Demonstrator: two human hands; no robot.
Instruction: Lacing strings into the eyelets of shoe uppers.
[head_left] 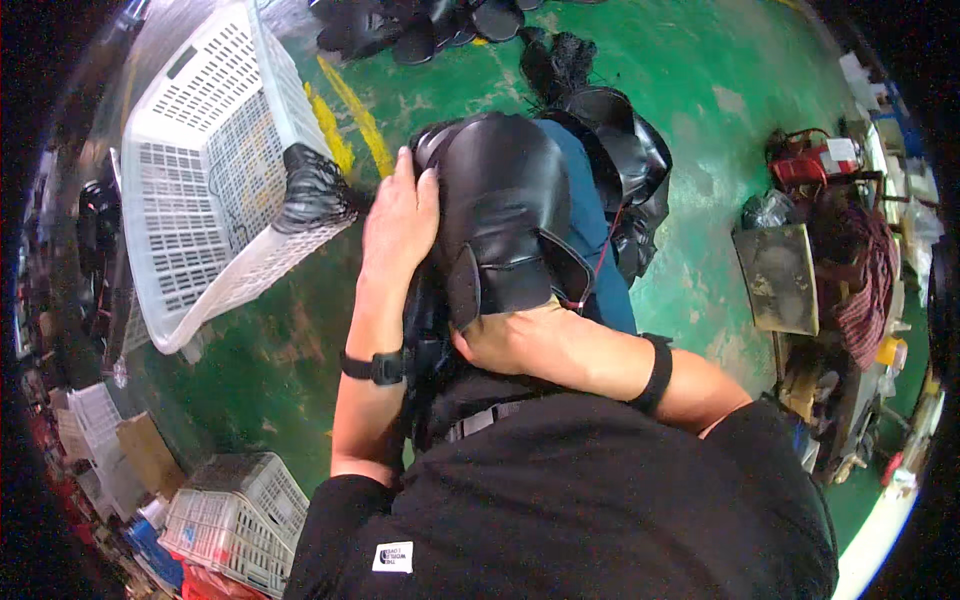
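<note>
A glossy black leather-like piece [505,185], rounded at its far end and with flaps at its near end, lies across my lap. My left hand [398,215] rests along its left side, fingers stretched out and pointing away from me. My right hand [495,342] reaches across to the near end of the piece, its fingers hidden beneath the flap and against my body. More shiny black pieces [620,140] are heaped just beyond and to the right, beside my blue-clad leg [580,165]. A thin red line runs down near the right flap.
A large white perforated crate [180,200] stands at the left, with a gathered black bundle [312,188] over its edge. Black pieces [420,30] lie on the green floor [710,90] ahead. Smaller crates [235,520] sit lower left; a cluttered bench [850,380] stands right.
</note>
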